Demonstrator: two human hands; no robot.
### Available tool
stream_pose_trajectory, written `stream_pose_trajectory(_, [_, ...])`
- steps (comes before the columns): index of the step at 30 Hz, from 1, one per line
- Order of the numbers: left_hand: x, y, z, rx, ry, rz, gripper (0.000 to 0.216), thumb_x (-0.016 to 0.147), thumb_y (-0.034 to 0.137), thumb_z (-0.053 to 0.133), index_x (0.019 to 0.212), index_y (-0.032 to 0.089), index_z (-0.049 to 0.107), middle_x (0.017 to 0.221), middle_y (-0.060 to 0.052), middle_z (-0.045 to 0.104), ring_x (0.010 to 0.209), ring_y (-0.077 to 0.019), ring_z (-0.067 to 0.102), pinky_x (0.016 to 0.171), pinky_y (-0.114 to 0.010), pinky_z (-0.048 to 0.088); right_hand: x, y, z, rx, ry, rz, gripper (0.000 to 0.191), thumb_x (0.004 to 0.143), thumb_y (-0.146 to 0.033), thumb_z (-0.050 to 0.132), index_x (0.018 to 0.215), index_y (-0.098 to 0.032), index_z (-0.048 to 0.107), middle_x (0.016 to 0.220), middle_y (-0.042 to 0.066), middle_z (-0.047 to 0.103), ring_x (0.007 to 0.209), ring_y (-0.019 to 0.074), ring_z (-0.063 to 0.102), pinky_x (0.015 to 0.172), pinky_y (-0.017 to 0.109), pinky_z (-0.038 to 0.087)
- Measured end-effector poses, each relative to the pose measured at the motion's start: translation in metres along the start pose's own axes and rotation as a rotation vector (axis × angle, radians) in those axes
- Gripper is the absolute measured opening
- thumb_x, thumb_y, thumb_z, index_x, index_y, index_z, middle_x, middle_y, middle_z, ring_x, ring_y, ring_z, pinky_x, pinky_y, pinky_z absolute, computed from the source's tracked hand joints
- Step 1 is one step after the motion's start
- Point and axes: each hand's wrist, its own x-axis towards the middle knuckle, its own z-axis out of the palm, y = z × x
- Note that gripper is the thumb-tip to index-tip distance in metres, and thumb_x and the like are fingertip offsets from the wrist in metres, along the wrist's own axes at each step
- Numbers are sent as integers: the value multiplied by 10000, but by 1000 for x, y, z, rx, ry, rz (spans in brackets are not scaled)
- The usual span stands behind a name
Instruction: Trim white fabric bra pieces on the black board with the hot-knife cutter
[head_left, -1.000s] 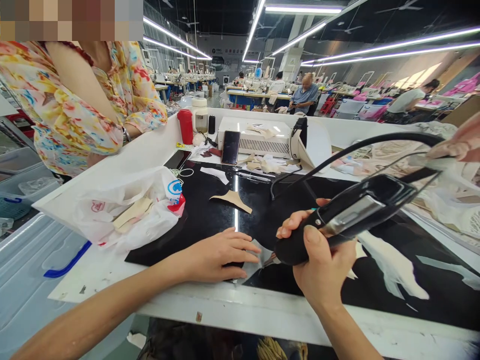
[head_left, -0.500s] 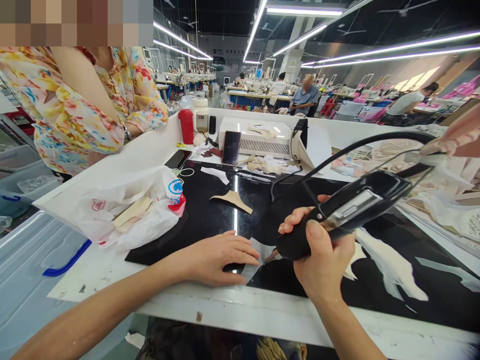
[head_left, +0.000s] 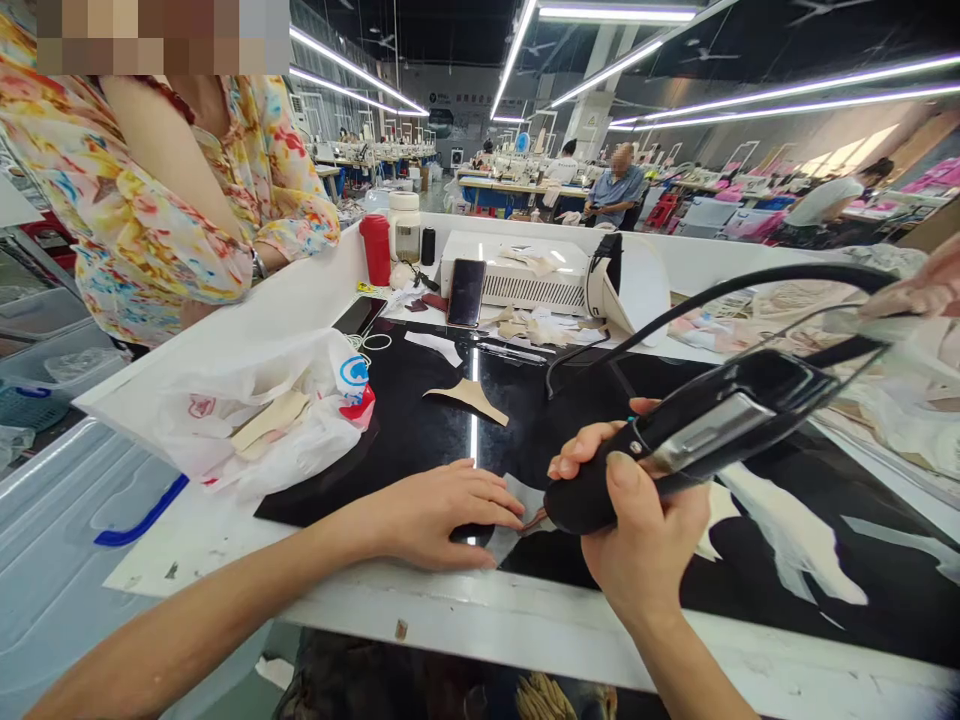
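Note:
My right hand (head_left: 637, 520) grips a black corded hand tool (head_left: 697, 430) with a silver panel. Its thin tip (head_left: 534, 522) touches the black glossy worktop (head_left: 420, 440) close to my left fingertips. My left hand (head_left: 435, 515) lies flat, fingers spread, pressing a small dark piece against the worktop near the table's front edge. A tan cut piece (head_left: 469, 398) lies further back on the black surface. The tool's black cable (head_left: 675, 305) arcs up to the right.
A white plastic bag (head_left: 262, 415) with tan pieces sits at left. A person in a flowered top (head_left: 157, 200) stands at the far left. A red cup (head_left: 377, 250), a phone (head_left: 466, 292) and a white machine (head_left: 525, 275) stand at the back. Another person's hand (head_left: 926, 285) shows at right.
The view has shifted slightly. My right hand with the tool has edged a little left and down toward my left fingertips. My left hand stays pressed flat.

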Motion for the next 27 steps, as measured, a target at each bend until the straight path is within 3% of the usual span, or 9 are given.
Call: stream_pose_trajectory(27, [0, -7, 2, 47, 66, 44, 438, 901, 282, 724, 1322, 219, 623, 1432, -99, 600, 1373, -267, 512, 1200, -448, 294, -9, -4, 15, 101, -15, 11, 452, 805, -371, 790, 1177, -279, 548, 762, -44, 632, 601, 135, 574, 587, 310, 524])
